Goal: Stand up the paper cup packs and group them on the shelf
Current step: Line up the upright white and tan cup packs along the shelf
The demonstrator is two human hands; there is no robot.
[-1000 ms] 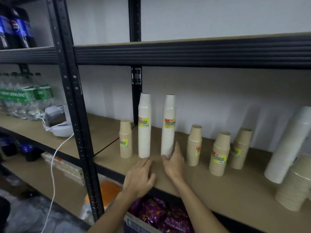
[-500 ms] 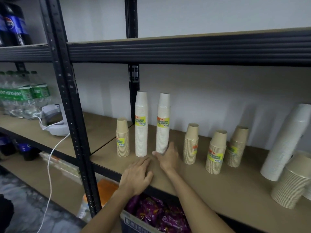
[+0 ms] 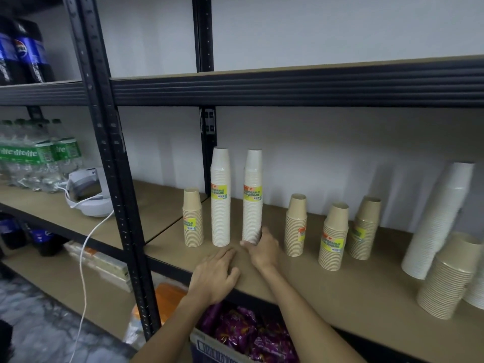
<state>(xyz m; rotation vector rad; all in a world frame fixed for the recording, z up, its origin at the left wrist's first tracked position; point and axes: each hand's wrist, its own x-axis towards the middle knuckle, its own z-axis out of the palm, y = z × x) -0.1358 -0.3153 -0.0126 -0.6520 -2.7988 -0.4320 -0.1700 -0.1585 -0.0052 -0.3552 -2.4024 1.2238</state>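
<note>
**Cup packs upright on fibreboard shelf; right hand at base of second white pack**

Right hand (image 3: 263,248) wraps the foot of a tall white cup pack (image 3: 252,197), fingers curled round it; yellow label reads "DISPOSABLE TABLEWARE". Left hand (image 3: 214,275) lies open, palm down, on the shelf (image 3: 340,286) edge, gripping nothing. Just left stands a matching white pack (image 3: 220,197), then a short kraft-brown pack (image 3: 193,218). To the right, three brown packs (image 3: 296,226) (image 3: 333,238) (image 3: 364,229), ribbed stacked rims, film-wrapped. Far right, a tall white pack (image 3: 437,221) leans. Left bay: green-labelled clear bottles (image 3: 34,155); "Pepsi" bottles (image 3: 22,52) above.
</note>
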